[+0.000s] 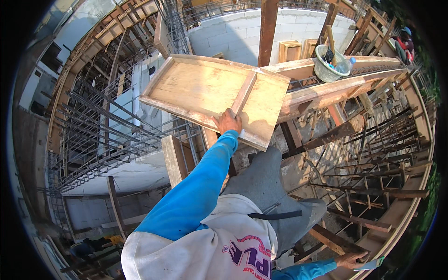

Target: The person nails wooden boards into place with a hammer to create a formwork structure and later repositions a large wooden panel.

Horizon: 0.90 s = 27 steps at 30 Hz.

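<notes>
My left hand [227, 122], in a blue sleeve, is closed on the near edge of a framed plywood formwork panel [196, 86], beside its cross batten [244, 92]. The panel lies tilted over the end of the timber beam forms. Far out at the lower right, my right hand [352, 260] has its fingers curled by the edge of a long timber board. A flat pale piece with a green edge [371, 264] sits at those fingers; its kind is too unclear to tell.
A bucket [326, 67] with a wooden-handled tool and a plastic bottle [346, 65] stands on the beam forms [345, 87]. Rebar cages [102, 126] run along the left. Below right are many timber props [368, 189] over a drop. Another person [405, 45] is at far right.
</notes>
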Each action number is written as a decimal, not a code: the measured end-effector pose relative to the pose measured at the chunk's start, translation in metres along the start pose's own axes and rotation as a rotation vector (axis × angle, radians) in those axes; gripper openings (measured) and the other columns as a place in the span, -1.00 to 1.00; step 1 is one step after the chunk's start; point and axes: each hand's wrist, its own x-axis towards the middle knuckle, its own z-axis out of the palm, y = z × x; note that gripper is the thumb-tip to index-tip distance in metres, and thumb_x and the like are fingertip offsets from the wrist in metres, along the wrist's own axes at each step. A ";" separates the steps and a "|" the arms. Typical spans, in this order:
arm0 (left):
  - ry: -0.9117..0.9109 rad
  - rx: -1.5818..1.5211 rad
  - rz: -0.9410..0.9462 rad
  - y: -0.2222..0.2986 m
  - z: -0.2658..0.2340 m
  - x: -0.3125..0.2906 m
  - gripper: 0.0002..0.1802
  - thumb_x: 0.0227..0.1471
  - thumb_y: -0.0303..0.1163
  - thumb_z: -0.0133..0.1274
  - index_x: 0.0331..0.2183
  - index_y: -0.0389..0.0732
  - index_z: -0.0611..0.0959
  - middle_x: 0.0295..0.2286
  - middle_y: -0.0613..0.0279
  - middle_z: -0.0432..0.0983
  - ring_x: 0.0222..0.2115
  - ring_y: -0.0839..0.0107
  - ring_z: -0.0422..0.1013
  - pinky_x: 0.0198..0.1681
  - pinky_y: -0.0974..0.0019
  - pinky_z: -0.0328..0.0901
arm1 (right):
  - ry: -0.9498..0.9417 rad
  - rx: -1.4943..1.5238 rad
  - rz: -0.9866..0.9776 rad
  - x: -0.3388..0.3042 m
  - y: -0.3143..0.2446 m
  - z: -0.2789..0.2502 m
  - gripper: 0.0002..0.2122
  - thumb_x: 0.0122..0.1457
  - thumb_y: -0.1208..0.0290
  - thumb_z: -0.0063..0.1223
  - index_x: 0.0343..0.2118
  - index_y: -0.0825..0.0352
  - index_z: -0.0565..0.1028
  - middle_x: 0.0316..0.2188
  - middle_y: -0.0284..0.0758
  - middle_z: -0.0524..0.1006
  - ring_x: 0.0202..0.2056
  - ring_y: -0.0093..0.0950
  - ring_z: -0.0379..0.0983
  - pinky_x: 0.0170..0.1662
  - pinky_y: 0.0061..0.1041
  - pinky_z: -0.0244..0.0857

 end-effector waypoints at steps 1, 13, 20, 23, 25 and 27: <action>-0.002 0.002 0.000 -0.002 0.001 0.001 -0.36 -0.04 -0.08 0.03 0.04 -0.19 0.37 -0.11 -0.04 0.45 -0.02 0.08 0.34 0.27 -0.17 -0.40 | -0.001 -0.002 0.000 -0.001 -0.005 0.000 -0.74 0.18 0.33 0.11 -0.16 0.41 0.50 -0.18 -0.21 0.53 -0.17 -0.39 0.46 -0.06 -0.44 0.33; -0.014 0.005 -0.032 0.003 0.007 0.002 -0.34 -0.04 -0.08 0.05 0.07 -0.14 0.37 -0.07 0.05 0.46 0.01 0.13 0.34 0.30 -0.07 -0.53 | 0.025 -0.051 0.090 0.001 -0.027 0.007 -0.66 0.20 0.27 0.08 -0.13 0.48 0.43 -0.17 -0.14 0.48 -0.13 -0.34 0.40 -0.03 -0.35 0.30; 0.004 0.026 -0.041 0.003 0.017 0.009 -0.35 -0.05 -0.06 0.06 0.07 -0.11 0.38 -0.07 0.07 0.46 0.02 0.18 0.33 0.30 -0.07 -0.50 | 0.030 -0.149 0.030 -0.003 -0.012 0.006 -0.69 0.21 0.31 0.06 -0.15 0.49 0.45 -0.15 -0.11 0.47 -0.12 -0.31 0.40 -0.01 -0.35 0.31; -0.014 0.029 -0.019 0.000 0.016 0.010 -0.35 -0.03 -0.05 0.03 0.08 -0.13 0.38 -0.07 0.08 0.45 0.03 0.18 0.31 0.31 -0.07 -0.45 | 0.024 -0.118 0.044 -0.005 -0.009 0.003 -0.70 0.21 0.32 0.05 -0.16 0.50 0.45 -0.15 -0.11 0.46 -0.13 -0.31 0.40 -0.01 -0.35 0.31; -0.020 0.044 -0.028 0.007 0.010 0.005 -0.35 -0.02 -0.05 0.02 0.08 -0.13 0.38 -0.06 0.09 0.44 0.03 0.18 0.31 0.31 -0.07 -0.45 | 0.029 -0.087 0.052 -0.006 -0.008 0.000 -0.69 0.21 0.31 0.05 -0.15 0.50 0.46 -0.15 -0.11 0.46 -0.13 -0.30 0.40 -0.02 -0.35 0.31; -0.057 0.060 -0.032 0.009 0.004 0.004 -0.36 -0.01 -0.06 0.01 0.07 -0.14 0.38 -0.05 0.10 0.43 0.04 0.17 0.29 0.31 -0.07 -0.45 | 0.035 -0.062 0.049 -0.007 -0.004 0.001 -0.69 0.21 0.30 0.06 -0.15 0.50 0.46 -0.15 -0.11 0.46 -0.14 -0.30 0.40 -0.02 -0.34 0.30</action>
